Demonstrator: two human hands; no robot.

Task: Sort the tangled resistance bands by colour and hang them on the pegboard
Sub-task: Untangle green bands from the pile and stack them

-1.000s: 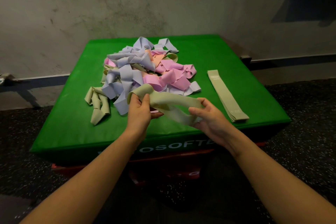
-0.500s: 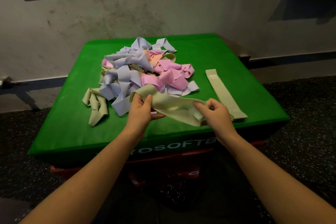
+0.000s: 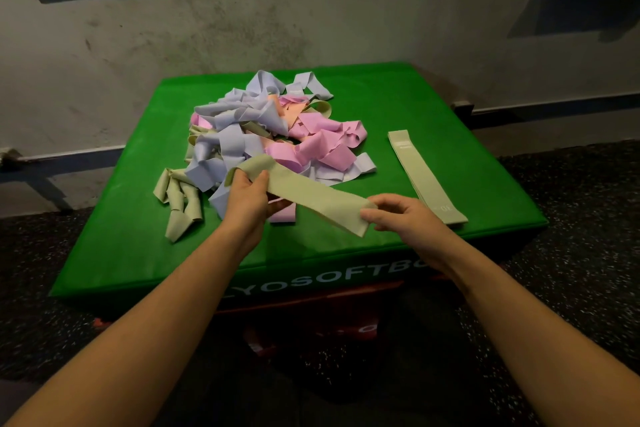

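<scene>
Sorting early: one green band (image 3: 424, 178) laid flat at right of the surface (image 3: 415, 94), a second (image 3: 304, 196) pinched between left hand (image 3: 251, 201) and right hand (image 3: 403, 218), tangled pile (image 3: 273, 128) largely unsorted, none hung.

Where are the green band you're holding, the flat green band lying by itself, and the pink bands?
held green band (image 3: 311, 196), head view, middle of the strip between the hands
flat green band (image 3: 420, 172), head view, middle of its length
pink bands (image 3: 325, 146), head view, centre of the pink cluster
</scene>
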